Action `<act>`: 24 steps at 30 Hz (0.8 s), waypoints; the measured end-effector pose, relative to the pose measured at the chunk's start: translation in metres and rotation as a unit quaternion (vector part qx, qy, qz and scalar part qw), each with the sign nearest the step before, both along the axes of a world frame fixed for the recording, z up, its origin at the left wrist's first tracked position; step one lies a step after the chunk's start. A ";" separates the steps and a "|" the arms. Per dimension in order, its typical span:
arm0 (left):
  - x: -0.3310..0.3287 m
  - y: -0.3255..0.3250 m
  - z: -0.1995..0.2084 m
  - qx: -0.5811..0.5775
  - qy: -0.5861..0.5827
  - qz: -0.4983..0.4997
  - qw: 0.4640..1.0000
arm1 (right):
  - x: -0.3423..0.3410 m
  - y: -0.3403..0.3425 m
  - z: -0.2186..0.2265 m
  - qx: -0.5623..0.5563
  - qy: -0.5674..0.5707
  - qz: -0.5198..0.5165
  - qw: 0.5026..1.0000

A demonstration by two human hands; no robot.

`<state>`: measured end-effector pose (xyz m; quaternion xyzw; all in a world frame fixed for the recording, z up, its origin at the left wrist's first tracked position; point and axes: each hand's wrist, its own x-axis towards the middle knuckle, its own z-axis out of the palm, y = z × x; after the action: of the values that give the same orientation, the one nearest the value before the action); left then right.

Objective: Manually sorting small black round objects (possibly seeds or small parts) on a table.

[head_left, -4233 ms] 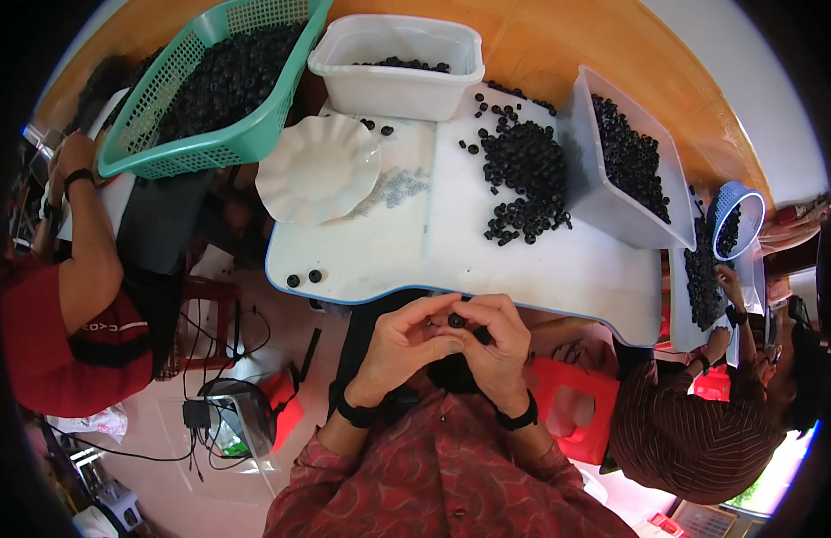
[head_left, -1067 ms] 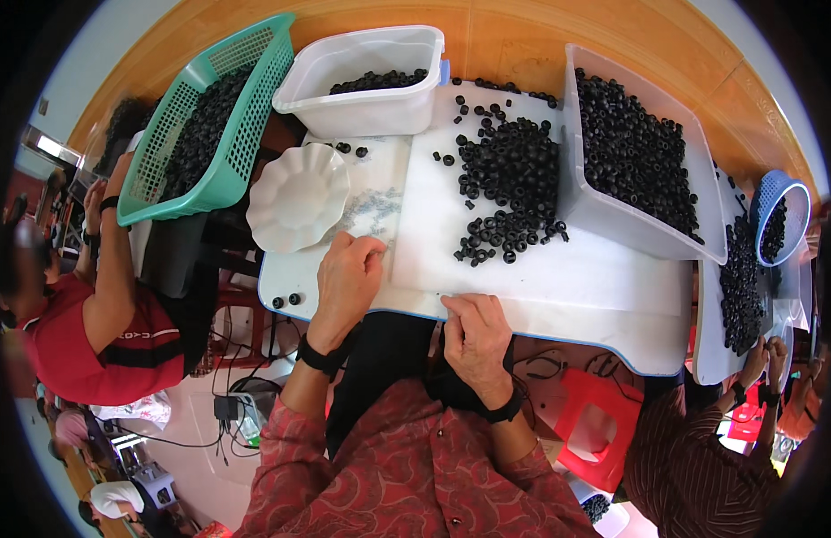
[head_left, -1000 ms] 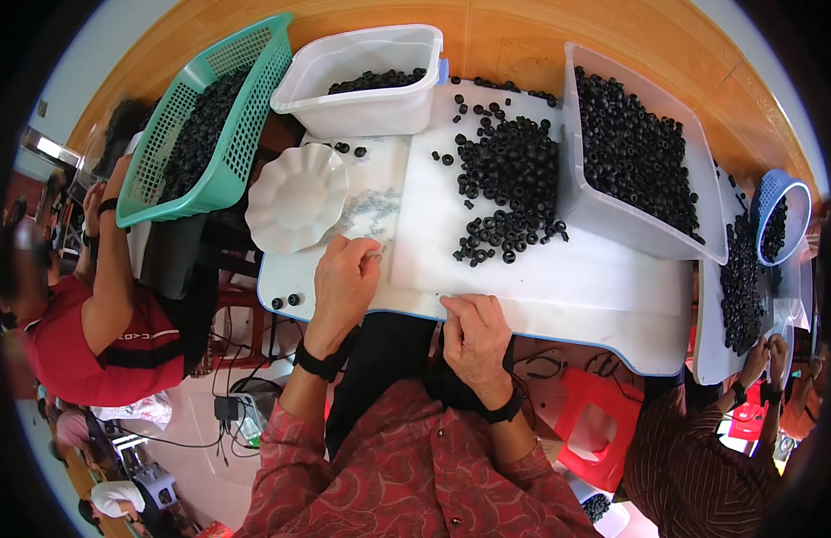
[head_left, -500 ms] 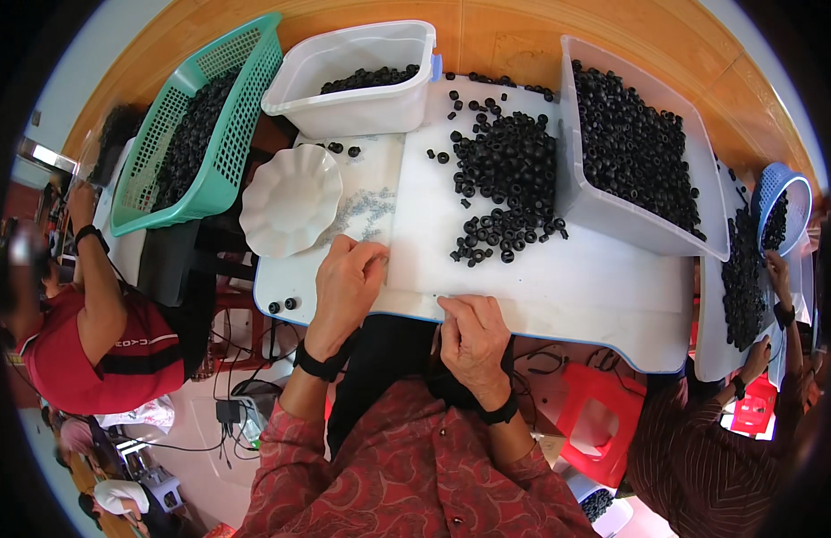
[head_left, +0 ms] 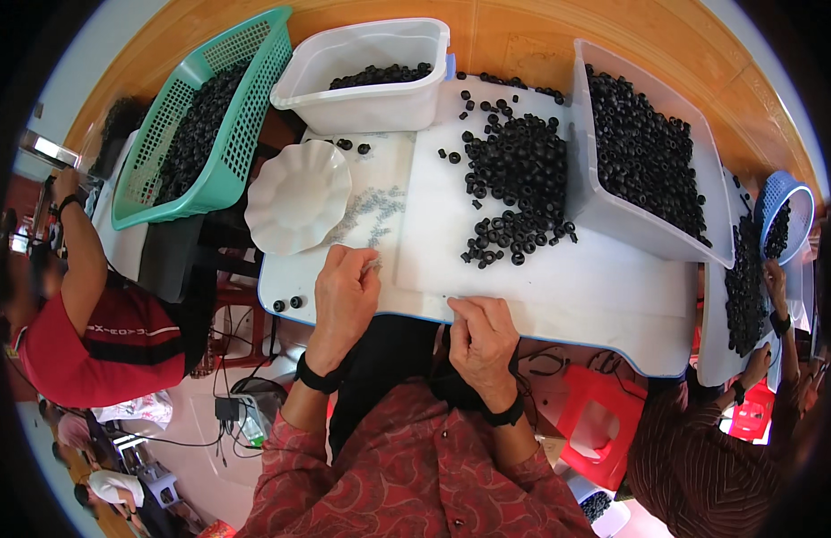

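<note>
The left hand [head_left: 347, 291] has its thumb and fingers drawn close together, the tips partly hidden. The right hand [head_left: 483, 345] curls at the near edge of the desk [head_left: 559, 291], its palm out of sight. Whether either pinches anything, I cannot tell. Scattered clear bits [head_left: 377, 209], too tiny to make out well, lie just beyond the left fingertips; heaped black pieces [head_left: 519, 161] sit well ahead of the right hand.

Surface [head_left: 541, 300] before the wearer [head_left: 406, 466]: one. Dish [head_left: 299, 202]: one. White tub [head_left: 371, 114]: one. Grey bin [head_left: 626, 213]: one. Green basket [head_left: 169, 212]: one. Blue basket [head_left: 774, 190]: one. Black parts [head_left: 296, 302] at the surface's near left corner: two. Main heap [head_left: 520, 161] of them: one; overlap prevents a piece count. Clear bits [head_left: 371, 211]: many, too small to count. Wristbands [head_left: 319, 375] on the wearer: two.
</note>
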<state>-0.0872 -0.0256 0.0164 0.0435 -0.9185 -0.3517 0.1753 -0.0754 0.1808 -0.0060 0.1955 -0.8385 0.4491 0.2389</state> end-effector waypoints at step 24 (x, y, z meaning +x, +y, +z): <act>-0.015 0.016 -0.006 -0.185 0.083 0.013 0.979 | 0.001 0.000 -0.003 0.013 -0.009 -0.004 1.000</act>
<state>-0.1021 -0.0094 0.0106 -0.0072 -0.9494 -0.1758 0.2600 -0.0746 0.1811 -0.0091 0.1915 -0.8473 0.4386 0.2304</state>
